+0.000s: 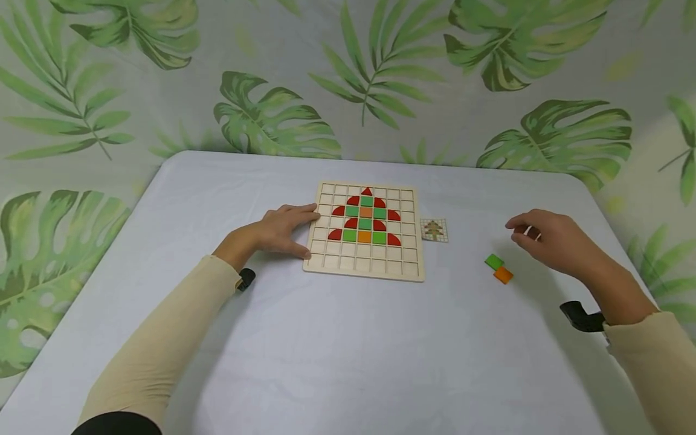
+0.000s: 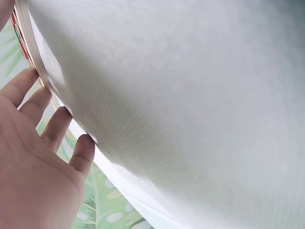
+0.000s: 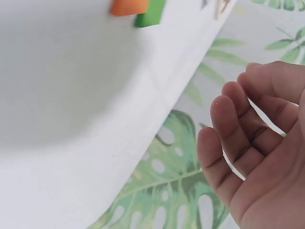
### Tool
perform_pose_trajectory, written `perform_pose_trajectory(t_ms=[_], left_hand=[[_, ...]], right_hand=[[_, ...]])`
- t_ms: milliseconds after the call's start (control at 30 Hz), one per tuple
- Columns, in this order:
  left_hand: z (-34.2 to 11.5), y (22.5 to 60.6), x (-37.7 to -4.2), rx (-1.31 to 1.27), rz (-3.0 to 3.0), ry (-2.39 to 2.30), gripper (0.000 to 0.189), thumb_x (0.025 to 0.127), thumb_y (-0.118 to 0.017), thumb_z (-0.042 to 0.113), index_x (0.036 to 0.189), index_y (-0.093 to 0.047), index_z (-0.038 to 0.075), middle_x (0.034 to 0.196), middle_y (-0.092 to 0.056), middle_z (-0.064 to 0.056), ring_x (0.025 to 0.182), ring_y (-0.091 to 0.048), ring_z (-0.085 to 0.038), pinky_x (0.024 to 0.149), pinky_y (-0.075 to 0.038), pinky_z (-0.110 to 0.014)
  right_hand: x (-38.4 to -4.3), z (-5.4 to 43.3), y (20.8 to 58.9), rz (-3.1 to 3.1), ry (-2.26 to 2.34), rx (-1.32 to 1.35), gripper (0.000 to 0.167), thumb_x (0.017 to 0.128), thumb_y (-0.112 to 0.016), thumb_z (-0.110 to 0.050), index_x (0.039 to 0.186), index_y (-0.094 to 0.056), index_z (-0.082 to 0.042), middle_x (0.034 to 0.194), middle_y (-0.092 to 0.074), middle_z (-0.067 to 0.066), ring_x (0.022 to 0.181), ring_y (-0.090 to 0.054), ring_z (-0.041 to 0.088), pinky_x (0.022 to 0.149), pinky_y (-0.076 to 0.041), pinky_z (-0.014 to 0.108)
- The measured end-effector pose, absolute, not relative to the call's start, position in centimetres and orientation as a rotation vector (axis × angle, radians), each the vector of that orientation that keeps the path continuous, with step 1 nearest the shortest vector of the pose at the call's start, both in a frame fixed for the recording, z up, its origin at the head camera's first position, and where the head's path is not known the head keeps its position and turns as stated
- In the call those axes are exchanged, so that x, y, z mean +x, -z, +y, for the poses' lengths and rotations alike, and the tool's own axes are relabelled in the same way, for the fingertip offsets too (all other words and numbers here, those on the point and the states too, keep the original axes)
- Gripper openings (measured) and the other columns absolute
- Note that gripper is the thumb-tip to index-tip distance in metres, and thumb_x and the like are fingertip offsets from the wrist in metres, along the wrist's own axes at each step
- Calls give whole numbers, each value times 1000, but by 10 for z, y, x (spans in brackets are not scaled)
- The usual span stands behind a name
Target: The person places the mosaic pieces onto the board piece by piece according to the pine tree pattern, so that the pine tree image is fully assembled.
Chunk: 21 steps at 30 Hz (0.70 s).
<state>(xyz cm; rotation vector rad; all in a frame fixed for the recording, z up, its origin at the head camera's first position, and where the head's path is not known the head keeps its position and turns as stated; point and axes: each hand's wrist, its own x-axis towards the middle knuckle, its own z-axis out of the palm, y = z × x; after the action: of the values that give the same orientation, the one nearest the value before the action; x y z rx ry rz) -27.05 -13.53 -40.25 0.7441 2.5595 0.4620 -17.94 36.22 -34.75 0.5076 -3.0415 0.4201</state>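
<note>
A square wooden grid board [image 1: 362, 264] lies on the table, with red, green and orange tiles set into its cells in a tree shape. At its left edge, my left hand [image 1: 283, 229] spreads its fingers and thumb against the rim. The left wrist view shows those fingertips [image 2: 61, 117] along the board's side [image 2: 33, 45]. My right hand [image 1: 560, 241] hovers over the right part of the table, fingers loosely bent, holding nothing. Just left of and below it lie a green square tile [image 1: 494, 261] and an orange square tile [image 1: 503, 275], touching at a corner.
A small pattern card [image 1: 434, 231] with a tree drawn on a grid lies against the board's right side. White cloth covers the table [image 1: 348, 344]. Behind it hangs a leaf-printed cloth [image 1: 380, 78]. Black wrist-worn pieces [image 1: 582, 317] sit by both sleeves.
</note>
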Motion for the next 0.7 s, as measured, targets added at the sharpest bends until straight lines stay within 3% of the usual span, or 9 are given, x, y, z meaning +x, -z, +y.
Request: perform_pose_trajectory(t_ms=[333, 700], left_hand=[[-135, 402, -272, 734, 2556, -452, 91, 81, -78, 42, 156, -32, 20, 169, -13, -2, 153, -16, -35, 118, -18, -63], [-134, 405, -273, 747, 2559, -438, 91, 81, -77, 43, 157, -31, 21, 169, -13, -1, 153, -17, -34, 118, -19, -62]], right_hand=[[-175, 366, 372, -3099, -437, 521, 20, 90, -67, -6, 109, -70, 1, 92, -70, 8, 81, -60, 19, 62, -47, 25], [-179, 356, 392, -3304, -499, 451, 34, 87, -75, -22, 111, -68, 0, 94, -69, 7, 81, -62, 16, 65, -48, 28]])
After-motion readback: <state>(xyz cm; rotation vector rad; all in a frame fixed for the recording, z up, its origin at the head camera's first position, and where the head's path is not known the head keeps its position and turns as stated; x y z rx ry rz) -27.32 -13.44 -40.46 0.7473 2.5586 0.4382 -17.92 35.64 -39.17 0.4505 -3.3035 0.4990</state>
